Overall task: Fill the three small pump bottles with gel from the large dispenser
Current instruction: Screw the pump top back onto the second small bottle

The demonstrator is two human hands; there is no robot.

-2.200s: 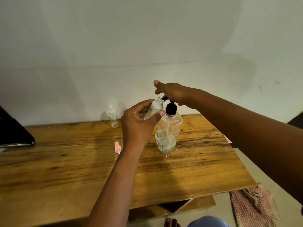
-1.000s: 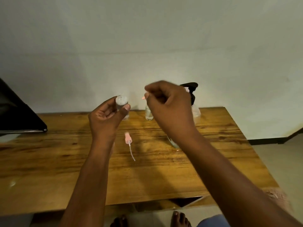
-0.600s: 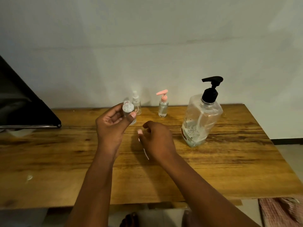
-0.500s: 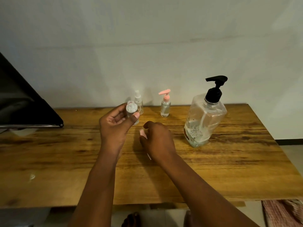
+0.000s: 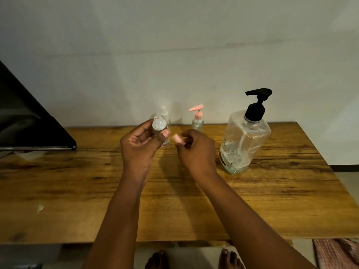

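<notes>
My left hand (image 5: 140, 147) grips a small clear bottle (image 5: 159, 126) with its neck uncapped, lifted above the wooden table (image 5: 272, 200). My right hand (image 5: 196, 152) pinches a pink pump cap (image 5: 177, 138) just right of that bottle; the cap's tube is hidden by the hand. A second small bottle with a pink pump (image 5: 197, 119) stands at the table's back edge. A third small clear bottle with a clear top (image 5: 164, 113) stands behind the held one. The large clear dispenser with a black pump (image 5: 245, 136) stands at the right, gel low in it.
A dark flat object (image 5: 29, 123) juts in over the table's left end. The wall runs right behind the table. A checked cloth (image 5: 336, 253) lies on the floor at the lower right. Bare feet (image 5: 194, 259) show below the table's front edge.
My right hand left the dispenser's pump, reached down to the table and lifted the pink pump cap up beside the bottle. My left hand drew the open bottle away from the dispenser's nozzle.
</notes>
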